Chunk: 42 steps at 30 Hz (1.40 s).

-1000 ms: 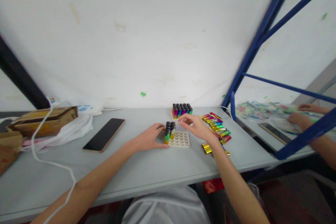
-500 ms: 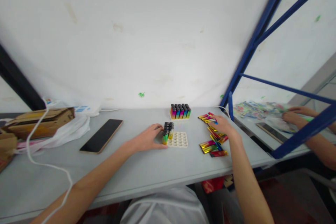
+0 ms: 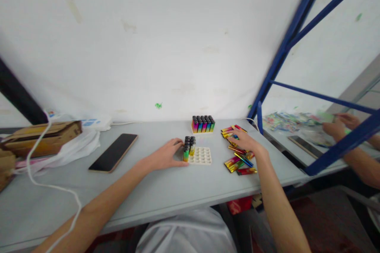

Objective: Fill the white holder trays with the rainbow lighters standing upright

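My left hand [image 3: 168,155] is curved round the left end of a white tray with round holes [image 3: 202,155], thumb at the near corner and fingers at the far side. Several black-topped lighters [image 3: 186,152] stand upright in that end, next to my fingers. Over a loose pile of shiny wrapped lighters [image 3: 234,163] on the right, my right hand [image 3: 245,141] has its fingers stretched out and apart. Its fingertips touch the upper part of the pile, and I see nothing gripped in it. The lighters lie flat in gold, red, green and blue.
A full block of lighters [image 3: 203,124] stands near the wall. On the left lie a phone [image 3: 114,152], a cardboard box [image 3: 44,137] and a white cable [image 3: 55,187]. A blue metal frame [image 3: 274,63] rises on the right; another person's hands [image 3: 338,126] are beyond it.
My right hand has moved slightly left and back over the pile, its fingers spreading, and some lighters under it have shifted. My left hand stays at the tray.
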### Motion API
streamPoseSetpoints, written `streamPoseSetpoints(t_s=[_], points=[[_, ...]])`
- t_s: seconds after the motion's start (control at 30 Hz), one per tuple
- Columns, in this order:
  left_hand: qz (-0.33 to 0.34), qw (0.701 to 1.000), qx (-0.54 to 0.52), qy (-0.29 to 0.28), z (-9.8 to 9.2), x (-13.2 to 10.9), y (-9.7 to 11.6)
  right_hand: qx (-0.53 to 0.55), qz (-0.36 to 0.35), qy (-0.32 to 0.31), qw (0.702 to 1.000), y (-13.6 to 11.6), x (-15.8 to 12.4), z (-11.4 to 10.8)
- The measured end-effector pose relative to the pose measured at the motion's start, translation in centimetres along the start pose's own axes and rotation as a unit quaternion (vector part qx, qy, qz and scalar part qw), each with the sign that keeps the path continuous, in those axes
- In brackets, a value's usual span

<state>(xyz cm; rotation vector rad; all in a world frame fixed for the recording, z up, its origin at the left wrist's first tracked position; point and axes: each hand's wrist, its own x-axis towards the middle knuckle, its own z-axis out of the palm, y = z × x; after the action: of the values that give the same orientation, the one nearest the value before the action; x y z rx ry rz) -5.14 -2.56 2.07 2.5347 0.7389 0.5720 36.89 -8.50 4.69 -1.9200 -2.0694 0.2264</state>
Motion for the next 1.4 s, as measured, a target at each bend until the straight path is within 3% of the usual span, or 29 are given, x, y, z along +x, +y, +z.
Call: streamPoseSetpoints(t_s=[0.1,0.23,0.33,0.5,0.87,1.0,1.17,1.4], points=[[-0.008,1.000,0.006,-0.012,-0.1,0.0,0.1,0.040,-0.046,0.032,0.998,-0.4,-1.6,-1.0],[-0.008,1.000,0.010,-0.010,-0.1,0.0,0.1,0.033,-0.032,-0.038,0.998,-0.6,-6.0,-1.0],[-0.004,1.000,0.011,-0.009,-0.1,0.1,0.1,-0.014,-0.026,-0.065,0.997,-1.0,-9.4,0.8],[-0.005,1.000,0.016,-0.009,-0.1,0.1,0.1,-0.089,-0.003,0.005,0.996,-2.6,-10.9,4.2],[0.010,1.000,0.017,-0.001,0.0,0.1,0.1,-0.157,0.126,0.093,0.975,-7.8,-4.1,7.0],[0.004,1.000,0.013,-0.003,-0.1,0.1,0.4,-0.133,0.105,0.081,0.982,-5.6,0.7,4.1],[0.003,1.000,0.010,-0.005,-0.1,0.1,0.4,-0.144,0.082,0.021,0.986,-1.5,6.6,0.0],[0.004,1.000,0.009,-0.004,0.1,0.1,0.2,-0.125,0.064,-0.045,0.989,-0.3,8.3,-0.8]])
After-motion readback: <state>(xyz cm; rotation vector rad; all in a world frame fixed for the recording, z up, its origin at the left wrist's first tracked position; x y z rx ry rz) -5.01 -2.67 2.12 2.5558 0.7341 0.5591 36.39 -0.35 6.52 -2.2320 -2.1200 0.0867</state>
